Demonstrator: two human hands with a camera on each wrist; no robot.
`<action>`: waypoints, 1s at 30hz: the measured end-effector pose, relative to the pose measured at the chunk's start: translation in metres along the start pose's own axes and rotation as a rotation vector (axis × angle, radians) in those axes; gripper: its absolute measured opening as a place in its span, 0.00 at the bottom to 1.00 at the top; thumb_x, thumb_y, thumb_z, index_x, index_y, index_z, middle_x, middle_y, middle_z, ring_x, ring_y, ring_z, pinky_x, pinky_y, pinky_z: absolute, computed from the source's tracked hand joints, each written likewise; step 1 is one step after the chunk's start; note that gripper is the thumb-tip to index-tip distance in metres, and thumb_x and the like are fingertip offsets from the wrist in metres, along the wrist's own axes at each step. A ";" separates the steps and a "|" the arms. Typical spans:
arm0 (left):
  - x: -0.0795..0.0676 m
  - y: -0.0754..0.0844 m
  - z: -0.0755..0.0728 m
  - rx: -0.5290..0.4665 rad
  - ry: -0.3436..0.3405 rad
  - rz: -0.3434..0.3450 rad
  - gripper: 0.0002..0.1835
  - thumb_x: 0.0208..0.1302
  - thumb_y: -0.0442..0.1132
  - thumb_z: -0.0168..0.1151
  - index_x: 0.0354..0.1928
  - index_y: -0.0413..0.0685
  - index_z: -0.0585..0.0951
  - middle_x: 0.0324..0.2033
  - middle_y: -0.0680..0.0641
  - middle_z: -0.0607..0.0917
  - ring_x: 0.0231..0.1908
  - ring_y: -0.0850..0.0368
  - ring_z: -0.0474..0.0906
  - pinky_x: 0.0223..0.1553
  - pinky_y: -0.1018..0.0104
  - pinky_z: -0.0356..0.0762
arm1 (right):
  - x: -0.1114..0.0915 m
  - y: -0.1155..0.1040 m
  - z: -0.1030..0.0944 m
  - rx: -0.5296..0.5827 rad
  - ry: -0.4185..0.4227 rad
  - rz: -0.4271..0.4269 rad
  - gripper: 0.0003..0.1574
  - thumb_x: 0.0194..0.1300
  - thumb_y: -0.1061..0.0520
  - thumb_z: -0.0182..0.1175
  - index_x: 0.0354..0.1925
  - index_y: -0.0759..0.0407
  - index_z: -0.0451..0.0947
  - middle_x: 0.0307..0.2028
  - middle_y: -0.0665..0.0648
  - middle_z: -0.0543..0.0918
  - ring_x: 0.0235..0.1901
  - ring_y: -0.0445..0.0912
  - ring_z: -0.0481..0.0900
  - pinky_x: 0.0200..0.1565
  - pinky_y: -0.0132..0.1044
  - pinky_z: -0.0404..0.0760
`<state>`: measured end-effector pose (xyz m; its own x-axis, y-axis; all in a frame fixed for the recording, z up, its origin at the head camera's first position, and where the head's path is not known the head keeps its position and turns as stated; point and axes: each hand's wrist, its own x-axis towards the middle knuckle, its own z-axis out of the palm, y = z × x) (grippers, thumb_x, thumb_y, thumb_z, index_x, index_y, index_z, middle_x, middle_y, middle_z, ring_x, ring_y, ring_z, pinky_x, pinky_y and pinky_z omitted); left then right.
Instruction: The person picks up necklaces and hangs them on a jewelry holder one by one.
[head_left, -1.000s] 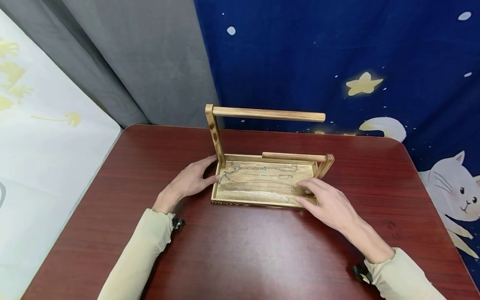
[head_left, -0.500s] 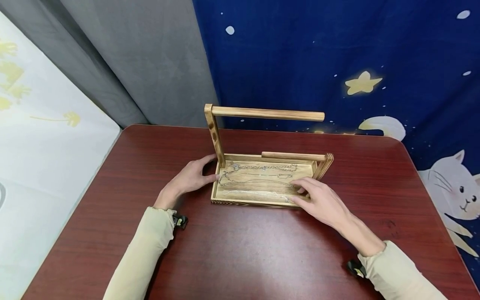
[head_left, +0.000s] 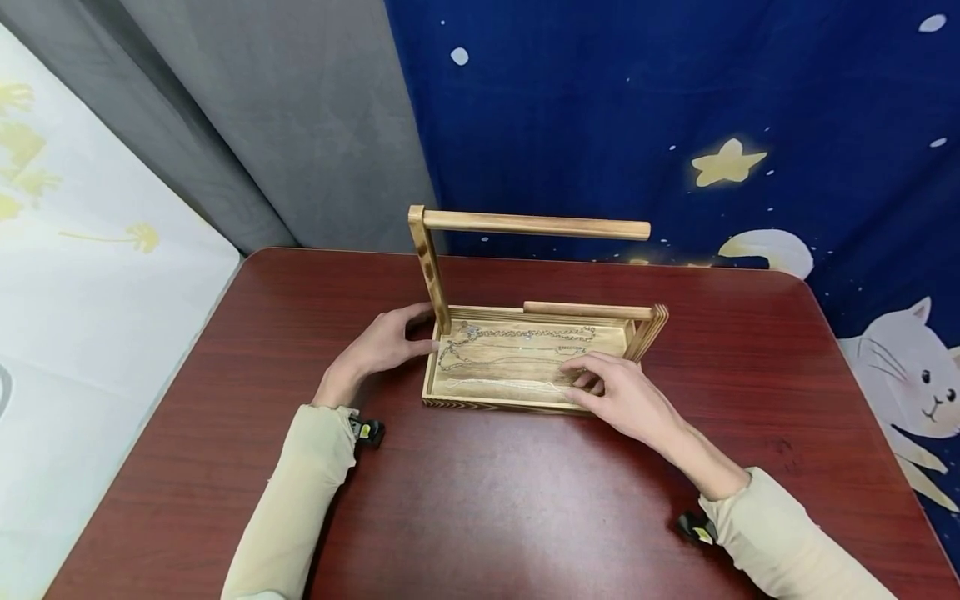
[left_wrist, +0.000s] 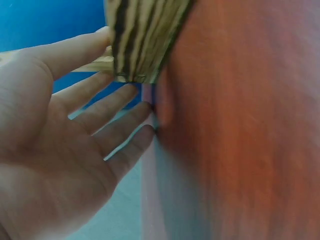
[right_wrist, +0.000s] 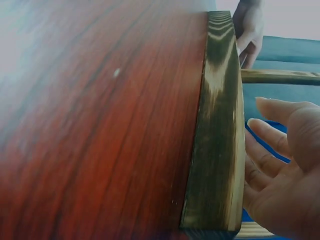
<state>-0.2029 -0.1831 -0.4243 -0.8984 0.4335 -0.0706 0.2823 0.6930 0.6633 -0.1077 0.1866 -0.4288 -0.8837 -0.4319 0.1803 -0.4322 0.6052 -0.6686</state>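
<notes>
A wooden jewelry tray (head_left: 502,405) with an upright post and bars lies on the table in the head view. Inside it several thin chain necklaces (head_left: 555,335) stretch side by side, a pale chain (head_left: 495,383) being nearest the front. My left hand (head_left: 384,343) rests against the tray's left end, thumb at the rim and fingers extended by the corner, as the left wrist view also shows. Over the tray's right part reaches my right hand (head_left: 630,396), thumb and forefinger slightly apart close above the chain ends; nothing shows between them in the right wrist view.
A tall wooden bar (head_left: 536,225) extends rightward from the left post above the tray's back. A lower bar (head_left: 588,310) lies along the rear rim, joined to slanted arms (head_left: 649,333) at the right. The dark red table (head_left: 525,508) ends before blue and grey curtains (head_left: 570,100).
My right hand has shifted left over the tray, with thumb and forefinger drawing a little closer. The left hand stays at the left end, its forearm slightly shifted. Tray and necklaces look unmoved.
</notes>
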 end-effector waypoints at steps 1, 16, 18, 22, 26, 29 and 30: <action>0.001 0.000 0.000 -0.007 -0.006 0.000 0.34 0.63 0.42 0.71 0.69 0.46 0.71 0.65 0.43 0.76 0.67 0.48 0.67 0.65 0.51 0.65 | 0.001 -0.001 0.001 0.012 -0.006 0.002 0.17 0.62 0.57 0.70 0.51 0.56 0.84 0.42 0.51 0.87 0.36 0.39 0.82 0.37 0.36 0.82; 0.011 -0.001 -0.003 -0.135 -0.082 -0.015 0.37 0.60 0.38 0.73 0.70 0.43 0.69 0.66 0.41 0.73 0.69 0.48 0.65 0.67 0.51 0.62 | 0.014 -0.005 0.019 0.029 -0.038 0.054 0.15 0.62 0.60 0.69 0.48 0.53 0.86 0.43 0.49 0.86 0.37 0.41 0.83 0.40 0.36 0.82; 0.011 -0.001 -0.004 -0.153 -0.094 -0.023 0.38 0.59 0.38 0.73 0.70 0.44 0.69 0.67 0.41 0.73 0.69 0.48 0.64 0.68 0.50 0.61 | 0.016 -0.005 0.020 0.027 -0.038 0.067 0.15 0.61 0.60 0.70 0.47 0.52 0.86 0.41 0.49 0.87 0.36 0.40 0.82 0.39 0.36 0.82; 0.009 -0.001 -0.006 -0.176 -0.094 -0.043 0.38 0.59 0.38 0.74 0.70 0.45 0.69 0.67 0.41 0.72 0.69 0.47 0.63 0.68 0.49 0.60 | 0.020 -0.003 0.022 0.024 -0.040 0.085 0.14 0.60 0.60 0.70 0.46 0.51 0.86 0.38 0.48 0.86 0.34 0.38 0.82 0.36 0.33 0.80; 0.010 -0.001 -0.005 -0.211 -0.096 -0.046 0.38 0.59 0.37 0.73 0.70 0.45 0.69 0.65 0.41 0.74 0.67 0.46 0.68 0.66 0.49 0.64 | 0.023 -0.003 0.022 0.010 -0.034 0.100 0.14 0.59 0.59 0.71 0.45 0.52 0.86 0.37 0.48 0.86 0.32 0.38 0.81 0.34 0.32 0.79; 0.010 -0.002 -0.003 -0.232 -0.099 -0.044 0.38 0.59 0.35 0.73 0.71 0.44 0.69 0.64 0.40 0.75 0.65 0.44 0.70 0.64 0.49 0.66 | 0.025 -0.002 0.023 -0.004 -0.038 0.109 0.14 0.59 0.58 0.72 0.45 0.52 0.86 0.37 0.47 0.86 0.32 0.37 0.81 0.36 0.33 0.79; 0.010 -0.003 -0.003 -0.234 -0.102 -0.045 0.38 0.60 0.35 0.72 0.71 0.44 0.68 0.64 0.40 0.75 0.64 0.43 0.70 0.64 0.48 0.66 | 0.025 -0.002 0.023 -0.003 -0.042 0.113 0.14 0.59 0.58 0.72 0.45 0.52 0.86 0.37 0.47 0.86 0.32 0.37 0.81 0.36 0.33 0.79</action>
<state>-0.2139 -0.1821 -0.4250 -0.8663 0.4694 -0.1707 0.1468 0.5659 0.8113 -0.1252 0.1595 -0.4397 -0.9186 -0.3883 0.0732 -0.3305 0.6537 -0.6808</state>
